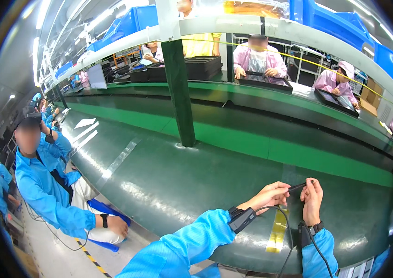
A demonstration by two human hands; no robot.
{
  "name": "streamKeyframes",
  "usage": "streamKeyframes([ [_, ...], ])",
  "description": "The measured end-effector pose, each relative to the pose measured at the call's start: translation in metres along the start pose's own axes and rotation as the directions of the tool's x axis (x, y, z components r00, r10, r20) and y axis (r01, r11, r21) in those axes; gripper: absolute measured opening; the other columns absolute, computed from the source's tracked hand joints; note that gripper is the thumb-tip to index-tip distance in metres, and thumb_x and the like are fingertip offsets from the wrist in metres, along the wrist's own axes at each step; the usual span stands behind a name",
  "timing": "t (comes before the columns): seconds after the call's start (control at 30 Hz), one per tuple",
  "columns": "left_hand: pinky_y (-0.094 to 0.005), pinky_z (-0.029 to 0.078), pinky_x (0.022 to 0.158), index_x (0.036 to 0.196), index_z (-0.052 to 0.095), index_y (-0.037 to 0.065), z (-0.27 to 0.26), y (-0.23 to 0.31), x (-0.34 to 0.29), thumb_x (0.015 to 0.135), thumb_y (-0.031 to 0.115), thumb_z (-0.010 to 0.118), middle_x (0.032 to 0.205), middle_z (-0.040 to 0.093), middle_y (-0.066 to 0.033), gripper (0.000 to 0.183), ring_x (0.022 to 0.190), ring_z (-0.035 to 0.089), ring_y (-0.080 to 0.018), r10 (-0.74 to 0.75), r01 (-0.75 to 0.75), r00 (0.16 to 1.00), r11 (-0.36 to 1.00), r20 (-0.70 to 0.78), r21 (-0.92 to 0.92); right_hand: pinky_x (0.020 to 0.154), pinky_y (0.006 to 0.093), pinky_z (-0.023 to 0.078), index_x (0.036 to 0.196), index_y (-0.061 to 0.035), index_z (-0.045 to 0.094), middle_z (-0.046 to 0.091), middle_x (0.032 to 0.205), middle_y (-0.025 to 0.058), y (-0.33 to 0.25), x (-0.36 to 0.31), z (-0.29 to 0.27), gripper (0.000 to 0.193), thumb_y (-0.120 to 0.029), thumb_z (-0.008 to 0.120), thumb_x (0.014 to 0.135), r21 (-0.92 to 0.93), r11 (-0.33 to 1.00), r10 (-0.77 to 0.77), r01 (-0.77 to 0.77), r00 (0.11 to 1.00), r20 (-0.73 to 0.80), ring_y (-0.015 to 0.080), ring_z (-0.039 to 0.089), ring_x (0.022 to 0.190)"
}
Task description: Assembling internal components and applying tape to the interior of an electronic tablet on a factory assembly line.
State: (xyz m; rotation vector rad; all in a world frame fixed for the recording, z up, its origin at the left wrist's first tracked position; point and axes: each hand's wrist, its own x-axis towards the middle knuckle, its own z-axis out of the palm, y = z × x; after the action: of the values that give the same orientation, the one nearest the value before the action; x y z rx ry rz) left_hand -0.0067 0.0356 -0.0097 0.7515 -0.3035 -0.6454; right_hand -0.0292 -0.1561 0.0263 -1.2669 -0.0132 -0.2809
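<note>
Above the green bench (168, 204), both my hands are raised close together. Between them runs a thin black rod-like thing (297, 186), too small to tell its kind. My left hand (270, 195) pinches its left end between thumb and fingers. My right hand (313, 199) is closed on the other end, at the fingertips. On my left wrist sits a black strapped device (243, 219) with a dark cable; another wrist device (305, 234) is on my right wrist, also with a cable. Yellow tape (278, 229) lies on the bench below, between my forearms.
A dark green post (180, 97) rises from the bench ahead. Clear tape (118, 162) and white strips (84, 132) lie to the left. A person in blue (53, 185) sits at left. Across the line, people in pink work over black trays (263, 82); black trays are stacked (201, 68) nearby.
</note>
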Motion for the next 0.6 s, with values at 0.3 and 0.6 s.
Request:
streamKeyframes([
  [0.3,-0.0554,0.022,0.117,0.148,0.033,0.008,0.005,0.022,-0.014,0.093,0.071,0.026,0.155,0.031,-0.0197,0.084,0.144,0.027,-0.0366,0.147,-0.159,0.987,0.765,-0.072,-0.624,0.055,0.0233,0.050,0.102,-0.0001,0.059,0.071,0.092,0.0120,-0.008,-0.009,0.014,0.013,-0.006,0.066,0.092,-0.138,0.974,0.223,-0.179,0.867,0.445,0.0135,0.065,0.062],
  [0.6,-0.0571,0.021,0.116,0.153,0.024,0.012,0.015,0.021,-0.014,0.086,0.082,0.016,0.158,0.025,-0.0186,0.098,0.146,0.024,-0.0357,0.168,-0.123,0.986,0.749,0.007,-0.651,0.053,0.0208,0.049,0.098,0.0005,0.064,0.072,0.087,0.0070,-0.006,-0.016,0.003,0.017,-0.014,0.070,0.091,-0.431,0.902,0.199,0.005,0.882,0.427,0.0075,0.064,0.067],
])
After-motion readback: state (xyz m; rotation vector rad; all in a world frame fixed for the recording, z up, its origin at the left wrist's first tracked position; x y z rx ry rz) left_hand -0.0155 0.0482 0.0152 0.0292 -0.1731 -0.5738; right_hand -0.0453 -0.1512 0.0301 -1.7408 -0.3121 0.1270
